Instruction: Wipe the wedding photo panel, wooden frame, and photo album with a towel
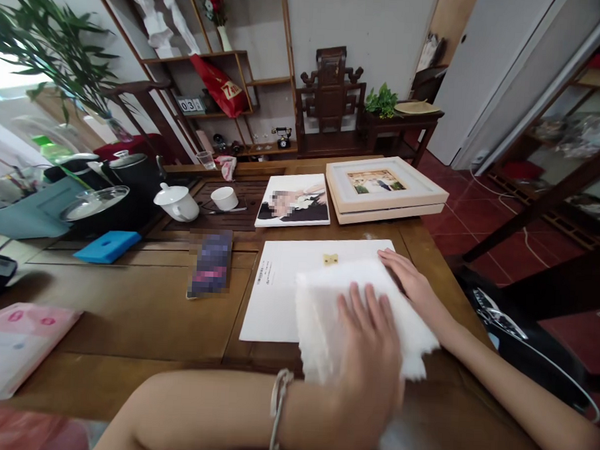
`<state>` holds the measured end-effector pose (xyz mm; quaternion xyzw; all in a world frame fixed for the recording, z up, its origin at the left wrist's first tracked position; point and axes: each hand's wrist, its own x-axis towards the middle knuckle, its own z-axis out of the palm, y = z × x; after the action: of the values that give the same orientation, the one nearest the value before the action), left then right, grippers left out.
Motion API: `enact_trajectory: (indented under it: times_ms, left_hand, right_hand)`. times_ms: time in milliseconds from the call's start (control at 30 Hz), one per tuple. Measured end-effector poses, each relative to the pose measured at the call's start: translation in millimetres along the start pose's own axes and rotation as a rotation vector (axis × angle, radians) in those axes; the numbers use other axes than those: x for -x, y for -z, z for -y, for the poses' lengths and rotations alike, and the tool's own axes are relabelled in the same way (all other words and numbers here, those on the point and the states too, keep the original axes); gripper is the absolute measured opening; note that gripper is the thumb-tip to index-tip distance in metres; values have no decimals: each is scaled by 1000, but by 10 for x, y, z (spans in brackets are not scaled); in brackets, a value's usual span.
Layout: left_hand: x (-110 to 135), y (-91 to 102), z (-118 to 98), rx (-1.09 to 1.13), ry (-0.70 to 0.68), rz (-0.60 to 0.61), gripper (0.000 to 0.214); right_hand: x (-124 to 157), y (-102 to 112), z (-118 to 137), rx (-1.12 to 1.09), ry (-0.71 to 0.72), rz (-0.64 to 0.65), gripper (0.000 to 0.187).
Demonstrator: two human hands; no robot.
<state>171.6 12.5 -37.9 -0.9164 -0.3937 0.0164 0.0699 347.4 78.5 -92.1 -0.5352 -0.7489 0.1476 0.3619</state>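
White panel (pixel 271 310) lies flat on the wooden table (pixel 151 331), as the head view shows, with a white cloth (pixel 321 312) over its right part. Your left hand (pixel 371 354) rests palm down on the cloth, fingers stretched out and only slightly apart, a little blurred; your right hand (pixel 412 277) is at the panel's far right corner, though whether its fingers pinch the edge or merely rest there cannot be told. To wipe well, let that hand steady the corner so nothing slides, and spread the pressure across your whole left palm. Go gently beside the small metal hanger (pixel 330 259), which could snag the cloth, and lightly over the barcode (pixel 261 274), which might smear. Mind the loose cloth beyond the panel's near edge: it could bunch up.
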Motion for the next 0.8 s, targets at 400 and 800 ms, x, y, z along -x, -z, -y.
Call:
enact_trajectory:
  times_ms: [400, 800]
  left_hand:
    - [-285, 37, 633, 10, 28, 3, 78]
    - [534, 52, 554, 184, -216, 17, 91]
  right_hand:
    - [-20, -37, 47, 54, -20, -45, 36]
    - [-31, -40, 104, 121, -49, -35, 36]
